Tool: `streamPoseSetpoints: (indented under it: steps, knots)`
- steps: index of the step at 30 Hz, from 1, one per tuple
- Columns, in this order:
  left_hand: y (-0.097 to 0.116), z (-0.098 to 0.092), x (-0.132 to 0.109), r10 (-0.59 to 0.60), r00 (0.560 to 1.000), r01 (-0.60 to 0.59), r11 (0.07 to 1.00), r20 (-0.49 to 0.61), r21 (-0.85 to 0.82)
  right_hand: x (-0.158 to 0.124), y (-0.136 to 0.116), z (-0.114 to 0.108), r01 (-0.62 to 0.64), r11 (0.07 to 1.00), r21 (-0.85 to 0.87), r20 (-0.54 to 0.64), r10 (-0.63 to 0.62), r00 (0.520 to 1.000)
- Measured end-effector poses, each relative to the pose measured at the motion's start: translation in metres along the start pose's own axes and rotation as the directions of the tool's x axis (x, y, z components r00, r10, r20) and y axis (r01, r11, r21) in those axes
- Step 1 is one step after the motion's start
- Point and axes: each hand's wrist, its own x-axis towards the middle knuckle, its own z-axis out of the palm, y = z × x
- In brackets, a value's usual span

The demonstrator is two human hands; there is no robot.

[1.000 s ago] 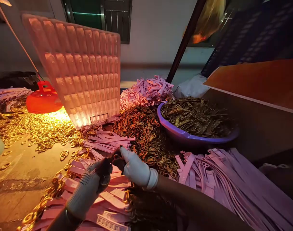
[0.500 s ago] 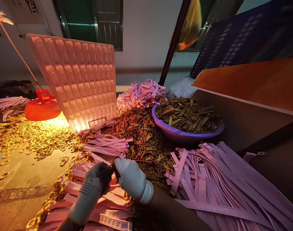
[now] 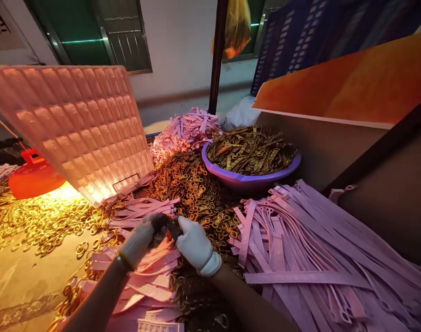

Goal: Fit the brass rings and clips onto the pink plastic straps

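My left hand (image 3: 144, 237), in a knitted glove with dark fingers, is closed near the middle of the view. Meeting it from the right is my right hand (image 3: 195, 243) in a white glove, its fingers pinched. What they hold between the fingertips is small and dark, too hidden to name; a bit of orange-gold metal shows there. Pink straps (image 3: 144, 286) with metal rings at their ends lie in a row under the hands. Just behind spreads a heap of brass-coloured metal links (image 3: 186, 184).
A purple basin (image 3: 252, 179) piled with dark metal pieces stands behind. Long pink straps (image 3: 300, 258) cover the right side. At left, a red lamp (image 3: 35, 177) lights loose gold rings (image 3: 51, 230) beside an upright translucent tray (image 3: 93, 120). A brown-orange board (image 3: 335, 87) leans at right.
The view has swung to the right. My left hand has turned and come up with more forearm showing; both hands still meet at the fingertips.
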Motion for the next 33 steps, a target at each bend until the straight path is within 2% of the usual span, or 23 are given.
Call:
streamPoseSetpoints:
  steps: [3,6,8,11,15,17,20,23,27,28,30,33]
  knots:
    - [0.007,-0.003,0.057,0.055,0.995,-0.038,0.978,-0.078,0.207,0.009,0.016,-0.004,-0.031,0.994,0.101,-0.076,0.039,0.996]
    - [0.0,-0.004,0.101,0.134,0.98,-0.061,0.908,-0.149,0.414,0.008,0.022,-0.002,-0.017,0.988,0.151,-0.078,0.029,0.997]
    - [-0.008,-0.002,0.116,0.176,0.972,-0.076,0.861,-0.153,0.503,0.005,0.021,0.0,-0.021,0.991,0.135,-0.047,0.027,0.999]
    - [-0.018,0.001,0.119,0.217,0.966,-0.105,0.824,-0.138,0.557,0.004,0.019,0.001,-0.033,0.995,0.097,0.02,0.031,0.999]
    - [-0.015,-0.002,0.101,0.235,0.958,-0.13,0.864,-0.161,0.487,0.009,0.021,-0.001,-0.056,0.995,0.078,0.002,0.056,0.998]
    - [-0.01,-0.009,0.081,0.194,0.966,-0.117,0.915,-0.168,0.387,0.013,0.021,-0.002,-0.03,0.995,0.097,-0.038,0.034,0.999]
    - [-0.006,-0.023,0.041,0.097,0.989,-0.073,0.978,-0.116,0.195,0.02,0.016,-0.007,0.079,0.984,0.157,-0.051,-0.072,0.996]
    - [-0.008,-0.035,0.0,0.045,0.996,-0.044,0.999,-0.072,0.009,0.022,0.001,-0.01,0.156,0.979,0.13,0.056,-0.164,0.985]
    - [-0.015,-0.039,-0.037,-0.104,0.992,0.077,0.94,-0.067,-0.331,0.016,-0.024,-0.01,0.26,0.962,-0.081,0.202,-0.239,0.95]
    - [-0.015,-0.038,-0.042,-0.137,0.988,0.106,0.928,-0.063,-0.357,0.014,-0.029,-0.009,0.299,0.944,-0.141,0.227,-0.263,0.938]
    - [-0.014,-0.035,-0.049,-0.147,0.988,0.129,0.95,-0.042,-0.285,0.009,-0.036,-0.005,0.385,0.886,-0.257,0.272,-0.316,0.909]
    - [-0.011,-0.03,-0.054,-0.077,0.997,0.077,0.997,-0.003,-0.016,0.003,-0.042,-0.001,0.46,0.8,-0.386,0.319,-0.351,0.88]
